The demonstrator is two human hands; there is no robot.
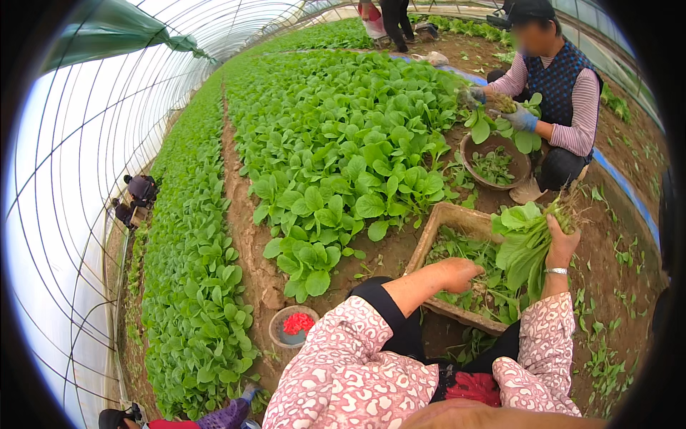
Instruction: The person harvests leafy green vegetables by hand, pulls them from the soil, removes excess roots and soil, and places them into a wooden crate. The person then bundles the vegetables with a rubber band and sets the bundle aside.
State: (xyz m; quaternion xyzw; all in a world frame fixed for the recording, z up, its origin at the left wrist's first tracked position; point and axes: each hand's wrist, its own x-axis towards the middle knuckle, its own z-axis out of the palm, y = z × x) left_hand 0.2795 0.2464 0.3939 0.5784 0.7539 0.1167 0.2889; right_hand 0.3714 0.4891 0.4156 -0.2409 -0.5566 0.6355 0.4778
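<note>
My right hand (560, 248) grips a bunch of leafy greens (522, 252) near its base. The pale roots stick out past my fingers and the leaves hang down to the left, over the crate. Over the left part of a shallow, worn crate (453, 214), my left hand (460, 274) is low among loose green leaves (466, 249). Its fingertips point down and are partly hidden, so whether they pinch anything is unclear. The crate sits tilted in view on the soil in front of my knees.
Dense leafy plants (343, 161) grow beyond the crate. A gloved co-worker (557, 102) squats at the upper right, holding greens over a round basin (496, 179). A bowl with red ties (297, 324) rests on the soil to my left. Other people work farther off.
</note>
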